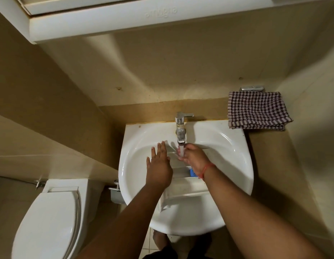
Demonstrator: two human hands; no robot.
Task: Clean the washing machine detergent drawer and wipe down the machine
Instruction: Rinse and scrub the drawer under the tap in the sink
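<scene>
Two bare hands work over a white sink (237, 165), where the washing machine's detergent drawer (186, 187) lies across the basin, its front panel nearest the person. Left hand (158, 165), fingers straight and spread, presses flat on the drawer's left side, apparently to steady it. Right hand (192, 156) reaches into the far compartments beneath the tap (181, 128), whose running stream (181, 150) strikes its fingers, likely rubbing residue loose; whether they pinch anything cannot be told. Beyond, a checked cloth (257, 111) waits on the counter.

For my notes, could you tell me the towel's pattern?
The towel is dark-and-white checked, seen in the head view.
</scene>
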